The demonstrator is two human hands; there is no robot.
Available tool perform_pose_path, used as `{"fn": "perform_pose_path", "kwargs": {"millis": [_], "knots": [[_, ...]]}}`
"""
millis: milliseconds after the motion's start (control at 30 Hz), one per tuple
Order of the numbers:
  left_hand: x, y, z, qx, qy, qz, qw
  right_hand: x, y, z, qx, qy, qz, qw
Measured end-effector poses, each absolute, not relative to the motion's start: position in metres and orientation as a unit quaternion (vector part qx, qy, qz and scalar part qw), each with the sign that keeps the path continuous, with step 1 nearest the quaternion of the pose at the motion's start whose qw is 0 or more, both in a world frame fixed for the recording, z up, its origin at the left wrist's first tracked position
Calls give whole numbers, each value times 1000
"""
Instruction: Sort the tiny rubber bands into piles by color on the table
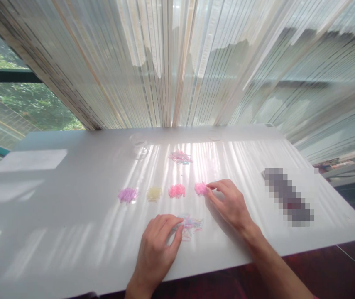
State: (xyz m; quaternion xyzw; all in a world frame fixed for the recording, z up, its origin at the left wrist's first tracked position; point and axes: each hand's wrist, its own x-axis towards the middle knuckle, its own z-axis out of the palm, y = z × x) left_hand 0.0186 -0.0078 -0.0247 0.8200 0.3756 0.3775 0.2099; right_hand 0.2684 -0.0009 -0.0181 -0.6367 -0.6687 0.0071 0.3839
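My right hand (230, 203) reaches to a pile of pink paper clips (201, 188), thumb and forefinger pinched together at its right edge. Whatever sits between those fingertips is too small to make out. My left hand (161, 241) rests on the table at a mixed pastel pile of paper clips (192, 223). Its fingers are curved, with a small gap between thumb and forefinger at the pile's left side. In a row left of the pink pile lie coral-pink clips (176, 191), yellow clips (154, 194) and purple clips (128, 194).
Farther back is another mixed pile of clips (181, 157). A clear plastic container (139, 147) stands behind the row, and a clear round lid (215, 137) lies near the back edge. A blurred-out dark object (289, 197) is at the right on the white table (71, 199).
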Motion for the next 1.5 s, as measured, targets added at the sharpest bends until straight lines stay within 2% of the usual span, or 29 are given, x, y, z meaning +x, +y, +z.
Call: {"fn": "perform_pose_path", "kwargs": {"millis": [367, 700, 1000, 1067, 1267, 1400, 1500], "knots": [[19, -8, -24, 813, 384, 386, 207, 266, -6, -4, -628, -641, 118, 425], [15, -10, -25, 803, 379, 409, 211, 229, -29, -2, -488, -730, 218, 426], [11, -8, -17, 775, 424, 413, 220, 234, -31, -7, -483, -744, 181, 425], [-2, -3, -12, 757, 474, 407, 189, 241, -36, -7, -496, -739, 172, 423], [-50, 26, -3, 637, 646, 421, -1, 255, -46, -18, -536, -721, 169, 405], [-63, 46, -3, 606, 709, 361, 4, 255, -45, -23, -546, -713, 173, 404], [-63, 54, -5, 634, 696, 335, 22, 254, -44, -24, -545, -714, 170, 406]]}}
